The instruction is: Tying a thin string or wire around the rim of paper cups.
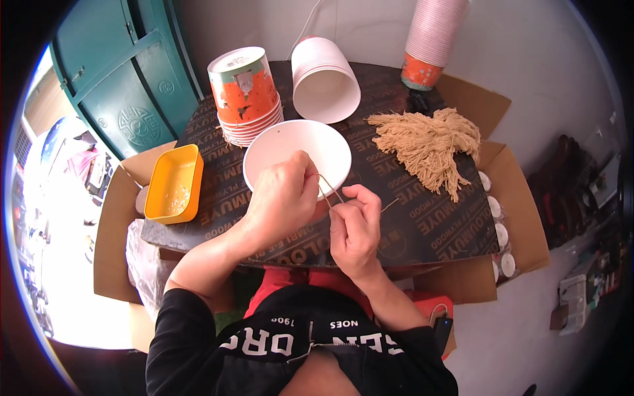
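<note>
A paper bucket [333,142], white inside, stands tilted with its open mouth toward me at the middle of the table. My left hand [282,191] is closed in front of its near rim, pinching a thin tan cord [321,179]. The cord forms a narrow loop down to my right hand [356,228], whose fingers are pinched on it. A loose cord end sticks out to the right of that hand. Whether the cord passes through the bucket's wall is hidden by my fingers. One small hole shows near the far rim.
Behind stand upside-down orange printed buckets [243,96] and a white bucket stack lying sideways [323,76]. A tan cord bundle [429,145] lies right, a yellow tray [191,191] with small bits left. A tall bucket stack [432,46] rises far right. Cardboard boxes [512,191] flank the table.
</note>
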`<state>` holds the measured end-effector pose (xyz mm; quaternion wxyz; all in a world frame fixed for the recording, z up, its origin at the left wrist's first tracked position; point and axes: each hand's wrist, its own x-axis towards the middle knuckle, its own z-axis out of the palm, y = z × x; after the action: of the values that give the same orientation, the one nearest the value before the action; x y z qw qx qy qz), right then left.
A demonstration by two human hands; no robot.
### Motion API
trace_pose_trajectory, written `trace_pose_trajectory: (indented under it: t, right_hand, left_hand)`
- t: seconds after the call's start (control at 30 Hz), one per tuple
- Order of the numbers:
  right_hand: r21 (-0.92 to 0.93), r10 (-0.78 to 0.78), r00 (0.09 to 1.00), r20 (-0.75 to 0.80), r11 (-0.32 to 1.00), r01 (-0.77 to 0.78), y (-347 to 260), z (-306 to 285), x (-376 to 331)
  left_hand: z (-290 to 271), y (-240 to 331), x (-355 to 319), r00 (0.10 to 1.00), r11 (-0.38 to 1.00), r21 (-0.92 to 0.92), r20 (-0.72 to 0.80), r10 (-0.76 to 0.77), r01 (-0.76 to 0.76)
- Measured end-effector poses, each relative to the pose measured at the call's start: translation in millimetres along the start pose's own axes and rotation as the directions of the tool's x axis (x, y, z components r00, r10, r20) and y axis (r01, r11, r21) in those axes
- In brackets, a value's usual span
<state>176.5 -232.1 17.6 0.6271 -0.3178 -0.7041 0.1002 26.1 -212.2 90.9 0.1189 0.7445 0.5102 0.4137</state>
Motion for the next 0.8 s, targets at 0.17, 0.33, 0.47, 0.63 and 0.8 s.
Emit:
trace_pose_trajectory:
  t: [0.17,0.33,0.47,0.63,0.8]
  right_hand:
    - [-0.149,-0.212,0.976,-0.04,0.968,0.204,8.3,-0.4,4.3]
    - [0.159,0.126,0.992,-0.028,0.98,-0.12,-1.8,1.5,4.6]
    - [0.462,0.432,0.898,0.088,0.781,-0.421,-11.1,0.6,10.7]
    - [0.549,0.539,0.819,0.197,0.632,-0.548,-13.2,1.1,15.4]
    - [0.656,0.591,0.77,0.243,0.485,-0.579,-12.6,3.1,14.8]
  left_hand:
    - [-1.3,-2.1,-5.1,0.994,0.994,0.01,-0.016,0.11,-0.109]
    - [-8.6,-8.1,-8.1,0.924,0.917,0.124,-0.002,0.383,-0.38]
    - [-14.1,-6.1,-3.9,0.77,0.755,0.177,0.03,0.637,-0.632]
    - [-12.3,-4.7,-3.7,0.736,0.726,0.145,0.023,0.676,-0.672]
    - [-8.8,-7.7,-2.7,0.848,0.847,-0.055,-0.006,0.529,-0.529]
